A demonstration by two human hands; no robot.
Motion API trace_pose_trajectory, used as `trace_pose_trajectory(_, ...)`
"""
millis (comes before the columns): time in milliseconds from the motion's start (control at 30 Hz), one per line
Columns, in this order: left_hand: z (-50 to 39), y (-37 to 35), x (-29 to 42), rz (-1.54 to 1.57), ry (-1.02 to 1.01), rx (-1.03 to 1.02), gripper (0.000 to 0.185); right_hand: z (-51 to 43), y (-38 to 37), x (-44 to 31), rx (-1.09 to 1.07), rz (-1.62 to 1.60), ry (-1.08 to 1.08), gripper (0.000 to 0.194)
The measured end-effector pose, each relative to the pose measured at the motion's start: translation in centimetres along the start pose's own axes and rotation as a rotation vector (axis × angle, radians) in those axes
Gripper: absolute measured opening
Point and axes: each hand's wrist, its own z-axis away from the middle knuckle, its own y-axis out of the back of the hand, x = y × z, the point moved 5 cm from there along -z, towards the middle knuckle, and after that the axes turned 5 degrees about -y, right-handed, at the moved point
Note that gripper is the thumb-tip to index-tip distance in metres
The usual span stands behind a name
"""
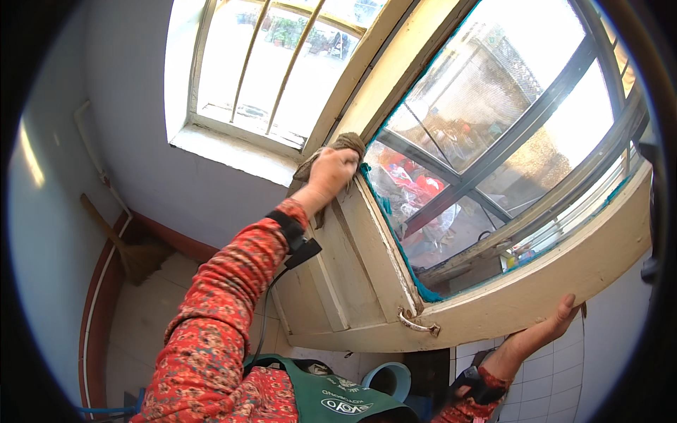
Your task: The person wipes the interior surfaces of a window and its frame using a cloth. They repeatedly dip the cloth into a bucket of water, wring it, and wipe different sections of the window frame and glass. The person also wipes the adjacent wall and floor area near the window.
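My left hand (330, 172) clutches a brown rag (346, 141) and presses it to the cream-painted wooden door (365, 248), on the hinge side, near the lower corner of its glass pane (455, 158). Teal material lines the pane's edge. My right hand (552, 322) grips the door's outer edge, thumb on the near face and fingers hidden behind. A worn metal pull handle (419, 323) is fixed to the door between my hands, nearer the right one. Paint along the frame below the glass looks chipped.
A barred window (264, 69) with a white sill (232, 153) is left of the door. A broom (129, 254) leans in the corner beside a white pipe (98, 296). Below the door stands a light-blue bucket (391, 378). A black cable (262, 322) hangs from my left wrist strap.
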Motion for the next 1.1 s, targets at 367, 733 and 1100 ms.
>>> trace_pose_trajectory(367,0.4,-2.0,0.5,-0.236,-0.069,-0.243,0.023,1.1,-1.5,-2.3,-0.001,-0.002,-0.045,0.072)
trace_pose_trajectory(733,1.7,-1.2,0.3,-0.268,-0.141,-0.242,0.037,2.3,-2.3,-3.2,0.053,0.011,-0.128,0.069)
trace_pose_trajectory(1100,1.1,-0.7,0.5,-0.296,-0.129,-0.252,0.032,2.0,-2.4,-2.9,0.074,0.022,-0.104,0.075)
